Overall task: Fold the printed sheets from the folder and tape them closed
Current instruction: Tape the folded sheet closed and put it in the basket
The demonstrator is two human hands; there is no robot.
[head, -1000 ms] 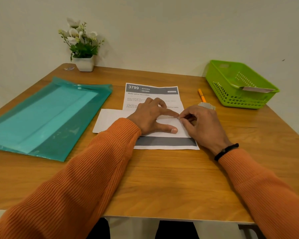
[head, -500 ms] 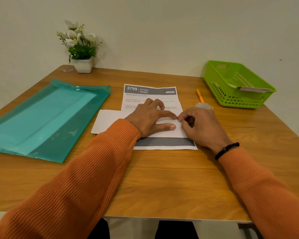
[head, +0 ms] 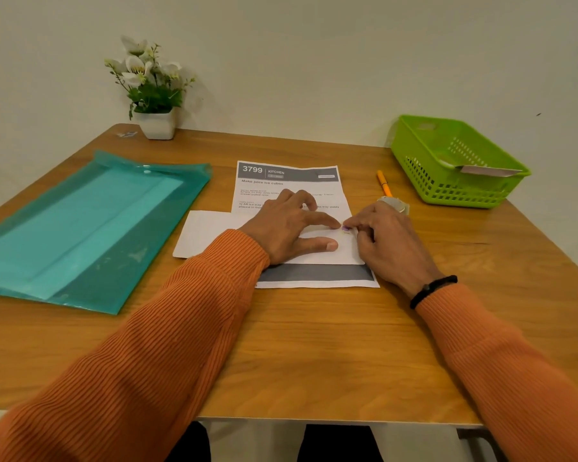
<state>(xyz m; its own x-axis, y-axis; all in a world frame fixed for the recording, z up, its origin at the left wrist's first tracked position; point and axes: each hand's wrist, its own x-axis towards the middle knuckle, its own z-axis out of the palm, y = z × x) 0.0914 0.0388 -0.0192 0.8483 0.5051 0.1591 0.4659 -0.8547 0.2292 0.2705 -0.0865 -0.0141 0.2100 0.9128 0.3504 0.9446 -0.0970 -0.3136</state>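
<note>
At counter (head: 314, 345) centre, left hand (head: 289, 228) stays flat, fingers straight, pinning folded sheet (head: 214, 233) atop printed sheet (head: 287, 176). Right hand (head: 386, 240) fingers now pinch tape bit (head: 345, 229) at fold edge; sealing underway.

The near strip of the desk (head: 314, 345) is lying bare between the two orange sleeves, giving open room in front of the printed sheet (head: 287, 181). Bare wood is also showing along the right edge, below the green basket (head: 454, 161). That basket is blocking the far right corner, and an orange pen (head: 383, 182) and a tape roll (head: 394, 204) are lying in the gap between it and the sheet, narrowing that passage. On the left, the teal folder (head: 80, 228) is covering most of the desk, lying flat and low. The flower pot (head: 157, 123) is standing tall at the far left edge, against the wall, with a narrow lane between folder and sheet.
</note>
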